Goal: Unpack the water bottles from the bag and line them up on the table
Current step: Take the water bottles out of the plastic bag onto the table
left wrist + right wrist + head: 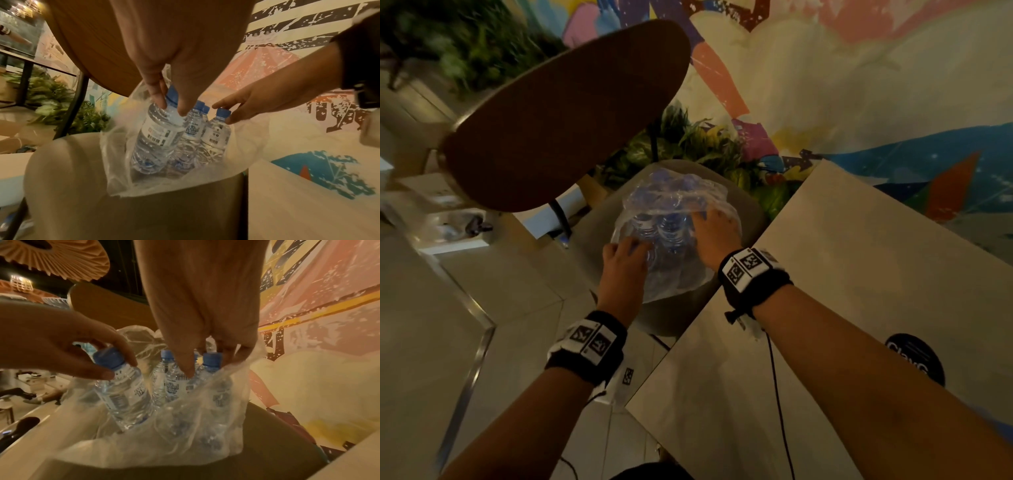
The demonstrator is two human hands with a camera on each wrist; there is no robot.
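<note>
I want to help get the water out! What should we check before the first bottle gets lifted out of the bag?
1. Left hand grips the tilted bottle at its neck: ok.
2. Bag mouth open around the bottles: ok.
3. Right hand pinches the bag edge beside another bottle, steadying it: ok.
4. Bag resting on the chair seat, not hanging: ok.
5. Table has bare room for a row: ok.
6. Caps screwed tight: cannot tell.
</note>
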